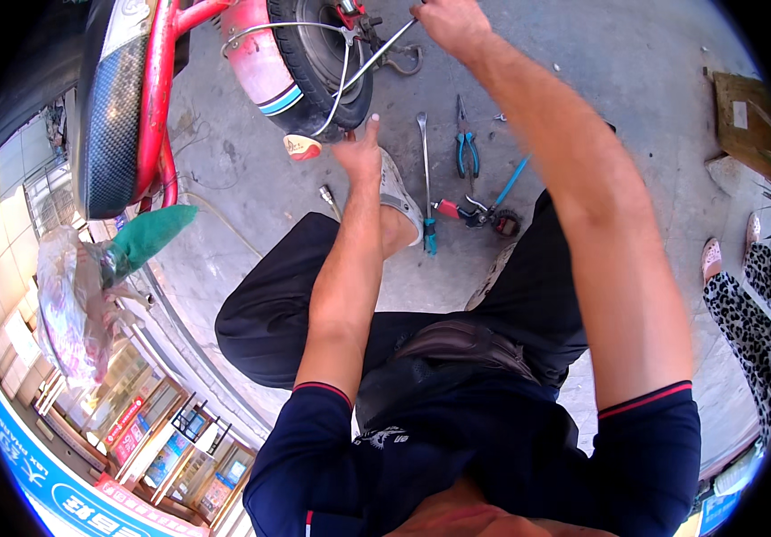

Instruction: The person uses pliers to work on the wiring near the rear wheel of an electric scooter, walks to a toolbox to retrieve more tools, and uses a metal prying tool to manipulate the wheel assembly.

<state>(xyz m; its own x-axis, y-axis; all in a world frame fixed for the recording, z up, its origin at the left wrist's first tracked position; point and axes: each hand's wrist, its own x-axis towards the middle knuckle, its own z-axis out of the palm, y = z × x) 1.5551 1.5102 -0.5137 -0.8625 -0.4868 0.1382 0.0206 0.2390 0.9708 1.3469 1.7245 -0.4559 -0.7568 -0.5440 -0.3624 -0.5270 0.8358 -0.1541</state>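
A wheel with a black tyre point(283, 52) and a pink mudguard point(254, 55) is in front of me at the upper left. My right hand point(453, 25) grips one end of a long metal bar point(374, 59), which slants down to the tyre's side by the rim. Low on the tyre, my left hand point(361, 159) has its thumb up and its fingers curled at the tread. What those fingers hold is hidden. A thin metal stay point(343, 82) runs down the wheel to a cream and red mud flap point(303, 147).
On the concrete lie a teal-handled pry bar point(426, 170), blue pliers point(467, 154), a red-handled tool point(450, 208) and a round dark gauge point(506, 223). A red frame tube point(154, 107) and a plastic bag point(72, 304) stand at left. Another person's patterned trousers point(743, 313) show at right.
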